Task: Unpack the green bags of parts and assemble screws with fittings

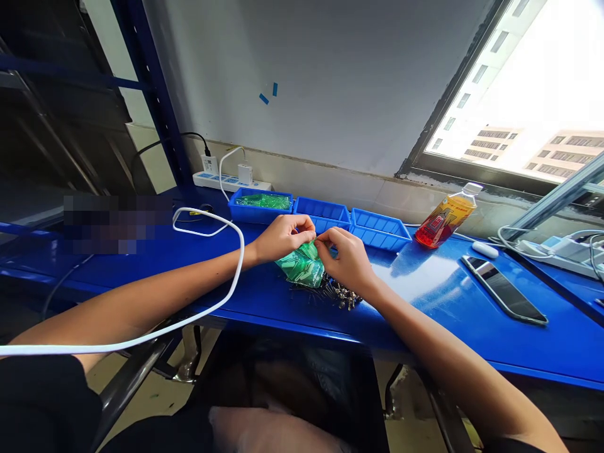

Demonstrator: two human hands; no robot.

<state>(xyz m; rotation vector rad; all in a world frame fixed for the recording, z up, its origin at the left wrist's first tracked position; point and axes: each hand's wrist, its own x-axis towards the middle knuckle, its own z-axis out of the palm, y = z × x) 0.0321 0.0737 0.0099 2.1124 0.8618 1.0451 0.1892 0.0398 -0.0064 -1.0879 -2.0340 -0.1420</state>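
My left hand [284, 238] and my right hand [346, 257] meet over the blue table, thumbs and fingers pinched close together. Between them is a green see-through plastic bag [304, 265], its upper edge at my fingertips. The bag looks crinkled, and its contents cannot be made out. Just below my right hand lies a loose pile of small metal parts with thin dark leads [346, 296], partly covered by the bag and hand. Behind my hands stand a blue bin filled with green bags [260, 214], a middle blue bin [314, 207] and a right blue bin [381, 231].
A tilted drink bottle [446, 217] and a phone [504, 289] are to the right. A white cable [240, 264] loops over my left forearm. Power strips [231, 182] lie along the wall. The table's front edge [302, 330] runs before my lap.
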